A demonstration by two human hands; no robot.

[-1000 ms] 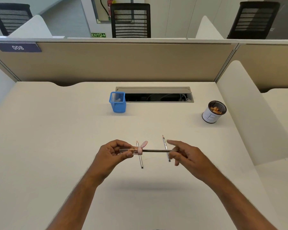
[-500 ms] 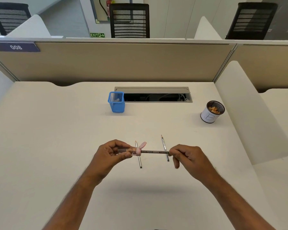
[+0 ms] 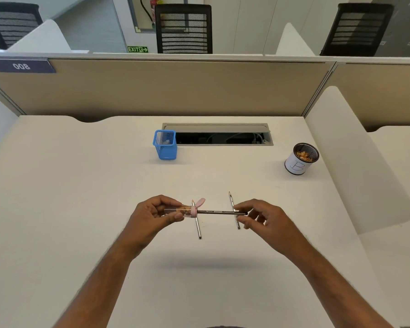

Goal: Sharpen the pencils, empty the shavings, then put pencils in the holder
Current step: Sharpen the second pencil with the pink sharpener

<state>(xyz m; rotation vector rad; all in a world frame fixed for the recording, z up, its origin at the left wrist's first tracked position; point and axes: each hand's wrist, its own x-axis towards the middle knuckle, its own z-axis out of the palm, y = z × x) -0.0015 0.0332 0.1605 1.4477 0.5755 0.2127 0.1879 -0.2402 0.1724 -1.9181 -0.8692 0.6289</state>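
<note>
While the left hand (image 3: 155, 215) grips the clear sharpener (image 3: 182, 211) at 6 o'clock mid-worktop, the right hand (image 3: 264, 217) pinches the free end of the pencil (image 3: 221, 212) seated in it. Pencil: light, stiff, brittle tip, so hold near the end and twist without bending. Two more pencils (image 3: 198, 227) lie below. Blue holder (image 3: 165, 145) sits at 12, shavings cup (image 3: 301, 159) at 2.

A single head-worn wide-angle view looks forward and down from above and behind the grip, close over both forearms. The left hand (image 3: 155, 215) and right hand (image 3: 262, 217) sit centre-frame; beyond the grip, the desk (image 3: 81, 185) recedes.
</note>
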